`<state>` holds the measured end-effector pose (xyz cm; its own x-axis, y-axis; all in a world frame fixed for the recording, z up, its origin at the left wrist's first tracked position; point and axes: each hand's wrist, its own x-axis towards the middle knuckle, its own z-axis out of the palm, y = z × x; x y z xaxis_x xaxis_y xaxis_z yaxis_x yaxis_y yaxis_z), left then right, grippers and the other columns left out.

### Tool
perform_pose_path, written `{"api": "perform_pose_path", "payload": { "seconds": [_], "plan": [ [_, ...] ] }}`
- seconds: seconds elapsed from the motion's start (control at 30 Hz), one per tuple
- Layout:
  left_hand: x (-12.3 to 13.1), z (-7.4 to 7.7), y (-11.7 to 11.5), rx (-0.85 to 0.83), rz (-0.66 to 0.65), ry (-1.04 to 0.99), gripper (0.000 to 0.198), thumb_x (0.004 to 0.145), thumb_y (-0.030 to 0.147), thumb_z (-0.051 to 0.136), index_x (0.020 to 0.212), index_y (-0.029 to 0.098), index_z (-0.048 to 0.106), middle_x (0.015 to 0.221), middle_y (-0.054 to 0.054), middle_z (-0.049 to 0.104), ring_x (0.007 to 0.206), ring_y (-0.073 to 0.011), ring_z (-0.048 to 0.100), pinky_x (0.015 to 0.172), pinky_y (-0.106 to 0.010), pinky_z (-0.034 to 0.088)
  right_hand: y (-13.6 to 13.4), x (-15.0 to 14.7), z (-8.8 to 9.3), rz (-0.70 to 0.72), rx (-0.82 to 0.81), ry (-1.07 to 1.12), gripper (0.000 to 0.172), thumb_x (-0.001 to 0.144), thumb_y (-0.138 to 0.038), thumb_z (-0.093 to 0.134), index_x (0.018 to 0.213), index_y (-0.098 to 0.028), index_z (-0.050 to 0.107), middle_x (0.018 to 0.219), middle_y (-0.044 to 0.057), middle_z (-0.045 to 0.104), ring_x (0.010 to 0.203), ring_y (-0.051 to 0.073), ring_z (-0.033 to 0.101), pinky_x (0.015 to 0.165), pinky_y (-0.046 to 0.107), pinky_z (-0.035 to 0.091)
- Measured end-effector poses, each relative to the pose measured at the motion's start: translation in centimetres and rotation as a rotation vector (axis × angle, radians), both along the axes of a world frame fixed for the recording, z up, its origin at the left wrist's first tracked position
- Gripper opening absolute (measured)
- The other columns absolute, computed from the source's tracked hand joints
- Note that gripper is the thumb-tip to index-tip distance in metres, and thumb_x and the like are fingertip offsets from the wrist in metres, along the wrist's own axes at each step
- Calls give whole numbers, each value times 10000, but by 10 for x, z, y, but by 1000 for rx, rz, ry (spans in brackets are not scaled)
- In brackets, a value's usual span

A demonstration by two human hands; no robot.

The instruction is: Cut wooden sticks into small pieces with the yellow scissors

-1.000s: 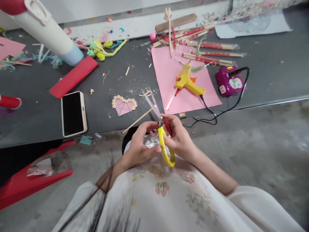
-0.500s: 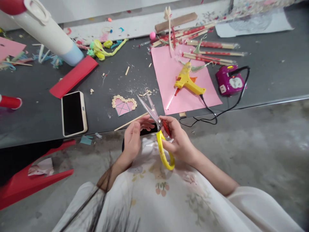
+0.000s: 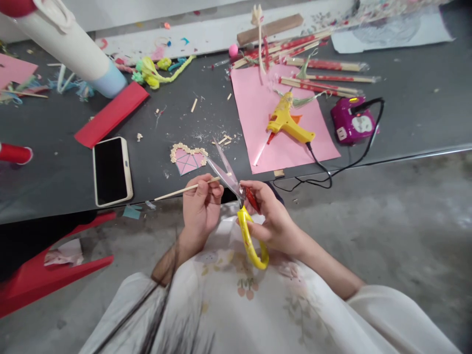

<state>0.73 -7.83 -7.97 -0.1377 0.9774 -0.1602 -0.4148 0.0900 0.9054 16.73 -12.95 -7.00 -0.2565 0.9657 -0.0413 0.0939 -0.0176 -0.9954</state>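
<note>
A thin wooden stick point(image 3: 173, 192) is pinched between the thumb and fingers of my left hand point(image 3: 202, 206). Its right end reaches in between the parted blades of the scissors point(image 3: 225, 176). My right hand point(image 3: 271, 214) grips these scissors by their handles, one yellow and one red, with the blades pointing up and left. Just beyond my left hand lies a pink heart-shaped piece point(image 3: 187, 160), edged along the top with small wooden bits and crossed by dark lines. Short cut stick pieces point(image 3: 225, 139) lie near the blade tips.
On the right, a yellow glue gun point(image 3: 289, 123) rests on pink paper point(image 3: 249, 108), its cord running to a purple power box point(image 3: 354, 122). Left are a phone point(image 3: 110, 172), red folded paper point(image 3: 110, 115) and a bottle point(image 3: 81, 54). Wrapped chopsticks point(image 3: 324, 65) lie at the back.
My left hand has closed on the wooden stick and lifted it off the table edge, bringing it between the blades. The scissors have shifted slightly left and opened a little wider.
</note>
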Motion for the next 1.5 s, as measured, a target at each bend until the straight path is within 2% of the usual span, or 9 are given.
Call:
{"api": "perform_pose_path", "payload": {
  "seconds": [0.2, 0.57, 0.8, 0.87, 1.0, 1.07, 1.2, 1.37, 1.5],
  "plan": [
    [-2, -1, 1, -8, 11, 68, 432, 647, 611, 779, 760, 221, 632, 634, 27, 563, 550, -68, 514, 518, -213, 486, 1, 1, 5, 11, 19, -78, 666, 812, -251, 695, 1367, -258, 328, 1027, 41, 523, 835, 141, 510, 777, 294, 488],
    [-6, -6, 4, 58, -54, 159, 382, 763, 593, 692, 762, 222, 604, 629, 31, 517, 559, -72, 506, 522, -213, 488, 3, 3, 2, 18, 42, -120, 671, 814, -255, 692, 1372, -262, 320, 1024, 38, 534, 840, 143, 527, 779, 295, 492],
    [0, -9, 4, -16, -83, -88, 296, 754, 485, 752, 836, 220, 649, 711, 39, 592, 648, -51, 566, 666, -185, 514, 7, -2, -2, -7, -7, -97, 557, 831, -230, 644, 1316, -233, 370, 976, 26, 557, 806, 133, 539, 764, 287, 489],
    [4, -9, -1, 10, -145, -80, 375, 752, 555, 723, 933, 231, 666, 854, -8, 656, 788, -102, 626, 763, -246, 536, 8, -6, -6, -43, -55, -48, 549, 838, -237, 637, 1319, -232, 374, 978, 31, 564, 836, 143, 556, 780, 298, 496],
    [9, -9, -13, 80, -445, -2, 861, 564, 783, 694, 1213, 226, 595, 1231, -142, 607, 1114, -270, 602, 894, -375, 526, 11, -10, -9, -106, -71, 9, 550, 829, -242, 639, 1313, -233, 378, 991, 43, 577, 848, 153, 576, 797, 322, 513],
    [9, -10, -17, 118, -584, 52, 1012, 507, 795, 712, 1321, 227, 517, 1299, -164, 562, 1153, -297, 587, 905, -389, 524, 13, -11, -6, -120, -62, 7, 564, 814, -254, 646, 1309, -231, 375, 989, 45, 584, 848, 159, 586, 791, 331, 518],
    [3, -14, -18, 245, -752, 162, 1077, 542, 804, 682, 1424, 260, 386, 1256, -158, 567, 1088, -293, 625, 856, -430, 550, 14, -12, 1, -136, -48, -19, 551, 793, -247, 633, 1285, -231, 387, 988, 49, 596, 878, 176, 601, 780, 337, 523],
    [0, -14, -18, 336, -848, 283, 1098, 517, 797, 705, 1398, 217, 398, 1146, -160, 603, 1109, -317, 615, 875, -454, 550, 13, -14, 3, -158, -30, -18, 568, 780, -199, 613, 1299, -229, 385, 991, 49, 592, 890, 172, 601, 782, 327, 526],
    [5, -12, -20, 396, -738, 275, 1052, 570, 782, 694, 1389, 193, 394, 1169, -177, 594, 1121, -333, 609, 883, -463, 555, 12, -16, 0, -148, -45, 2, 585, 795, -235, 648, 1315, -224, 379, 1024, 59, 602, 925, 179, 608, 790, 328, 527]
  ]
}}
